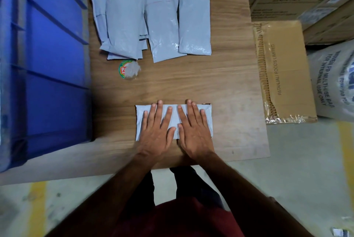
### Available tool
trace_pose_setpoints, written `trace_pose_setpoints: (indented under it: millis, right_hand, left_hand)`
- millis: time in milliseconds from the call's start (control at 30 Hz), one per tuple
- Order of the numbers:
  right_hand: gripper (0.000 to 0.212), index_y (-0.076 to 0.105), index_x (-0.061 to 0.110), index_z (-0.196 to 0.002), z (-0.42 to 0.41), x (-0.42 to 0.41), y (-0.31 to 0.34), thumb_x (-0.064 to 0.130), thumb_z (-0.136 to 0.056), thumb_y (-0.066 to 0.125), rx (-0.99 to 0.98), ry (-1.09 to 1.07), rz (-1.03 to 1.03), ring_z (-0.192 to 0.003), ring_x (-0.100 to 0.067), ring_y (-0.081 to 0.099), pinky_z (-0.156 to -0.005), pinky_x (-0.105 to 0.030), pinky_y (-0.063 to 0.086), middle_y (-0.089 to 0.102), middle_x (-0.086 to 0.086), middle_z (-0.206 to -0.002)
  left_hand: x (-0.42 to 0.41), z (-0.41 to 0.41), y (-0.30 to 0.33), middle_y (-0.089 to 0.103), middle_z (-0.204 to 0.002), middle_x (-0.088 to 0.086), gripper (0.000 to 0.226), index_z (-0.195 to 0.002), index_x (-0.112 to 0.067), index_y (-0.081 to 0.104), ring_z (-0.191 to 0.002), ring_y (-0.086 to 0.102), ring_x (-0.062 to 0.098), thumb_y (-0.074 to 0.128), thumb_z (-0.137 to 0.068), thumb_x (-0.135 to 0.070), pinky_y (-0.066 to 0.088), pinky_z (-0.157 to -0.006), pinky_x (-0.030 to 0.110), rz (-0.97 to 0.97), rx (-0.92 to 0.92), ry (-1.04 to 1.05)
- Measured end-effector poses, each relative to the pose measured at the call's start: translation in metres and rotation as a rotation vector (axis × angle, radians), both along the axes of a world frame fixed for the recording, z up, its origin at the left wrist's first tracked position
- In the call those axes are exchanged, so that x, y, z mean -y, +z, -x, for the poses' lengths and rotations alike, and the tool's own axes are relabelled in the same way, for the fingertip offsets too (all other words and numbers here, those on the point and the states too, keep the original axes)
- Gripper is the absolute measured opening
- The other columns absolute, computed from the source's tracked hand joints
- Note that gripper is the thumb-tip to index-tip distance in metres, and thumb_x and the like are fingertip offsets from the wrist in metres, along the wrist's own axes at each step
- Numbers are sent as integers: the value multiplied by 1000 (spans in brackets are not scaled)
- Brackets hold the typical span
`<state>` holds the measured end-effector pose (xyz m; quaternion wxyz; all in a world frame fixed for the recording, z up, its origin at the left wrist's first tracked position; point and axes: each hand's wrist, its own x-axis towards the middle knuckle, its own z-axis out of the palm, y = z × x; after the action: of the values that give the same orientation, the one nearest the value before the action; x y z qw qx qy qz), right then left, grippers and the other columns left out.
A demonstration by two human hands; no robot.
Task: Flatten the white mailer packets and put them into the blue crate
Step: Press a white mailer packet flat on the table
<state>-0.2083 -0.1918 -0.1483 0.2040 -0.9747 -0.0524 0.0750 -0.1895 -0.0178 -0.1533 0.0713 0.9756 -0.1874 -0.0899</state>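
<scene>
Under my straight, spread fingers, left hand (pixel 156 127) and right hand (pixel 193 126) press flat on one white plastic mailer packet (pixel 175 119) lying on the wooden board (pixel 220 83); beyond my fingertips lie more white mailer packets (pixel 149 22), with the blue plastic crate (pixel 44 64) left of them.

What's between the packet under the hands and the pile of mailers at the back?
Head view: mostly bare wooden board. Only a round sticker lies there, off to the left, just below the pile, well clear of the pressed packet.
</scene>
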Motion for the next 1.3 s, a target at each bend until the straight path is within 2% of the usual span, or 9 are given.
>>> trace_pose_setpoints:
  millis: [267, 500, 567, 667, 800, 933, 1033, 1167, 1300]
  right_hand:
    - [61, 18, 14, -162, 0, -16, 11, 28, -106, 35, 24, 68, -41, -158, -26, -2, -127, -51, 6, 4, -14, -170]
    - [61, 23, 15, -162, 1, -36, 7, 33, -104, 33, 0, 140, -3, -158, -27, 3, -125, -53, 11, 7, -13, -170]
    - [62, 23, 15, -162, 2, -30, 15, 34, -104, 35, -11, 169, -47, -158, -27, 1, -124, -55, 13, 6, -14, -170]
    - [68, 19, 17, -162, 6, -10, 27, 40, -104, 43, -26, 152, -109, -158, -24, -2, -126, -52, 5, 3, -11, -170]
    - [82, 15, 16, -163, 21, 12, 31, 51, -98, 52, -72, 192, -82, -158, -25, -3, -126, -52, 4, 1, -11, -171]
    - [79, 19, 17, -162, 18, 9, 30, 32, -91, 48, -94, 179, -3, -158, -26, 4, -125, -52, 14, 7, -10, -170]
    - [85, 26, 20, -161, 6, 2, 42, 14, -81, 53, -94, 109, -20, -156, -25, 15, -125, -48, 16, 19, -9, -168]
    - [84, 25, 23, -161, -16, 1, 82, 17, -78, 38, -34, 151, -34, -155, -24, 20, -126, -46, 17, 23, -7, -167]
    - [88, 28, 20, -160, -45, 9, 122, 13, -76, 52, 82, 194, 10, -154, -25, 22, -125, -45, 14, 26, -7, -166]
  left_hand:
    - [-20, 2, 13, 15, -167, 22, 65, -160, -7, 25, -155, 14, 35, 30, -102, -37, 17, -124, 51, 31, 27, 121]
    - [-41, 4, 9, 4, -169, 18, 71, -162, -11, 16, -157, 4, 32, 28, -102, -47, 15, -125, 51, -31, -45, 110]
    - [-47, 7, 14, 6, -169, 19, 78, -161, -8, 17, -157, 4, 32, 34, -101, -55, 11, -126, 50, 3, -14, 7]
    - [-60, 3, 17, 7, -170, 12, 79, -162, -15, 18, -157, 5, 30, 30, -102, -64, 17, -125, 49, -24, -13, -265]
    - [-64, -11, 12, 15, -169, 6, 61, -161, -25, 25, -156, 14, 26, 19, -108, -54, 22, -124, 43, -77, -3, -304]
    - [-64, -19, 20, 29, -165, 5, 56, -155, -24, 40, -153, 28, 25, 21, -110, -50, 28, -121, 41, 0, -23, -298]
    - [-62, -21, 35, 27, -166, 10, 70, -157, -18, 37, -153, 26, 27, 36, -102, -62, 25, -123, 44, -47, -37, -273]
    - [-50, -34, 81, 41, -158, 14, 65, -152, -11, 45, -144, 43, 31, 42, -89, -28, 37, -117, 48, -114, 32, -242]
    - [-40, -62, 136, 50, -152, 12, 72, -147, -12, 52, -137, 52, 29, 33, -78, -12, 45, -112, 46, -93, 160, -216]
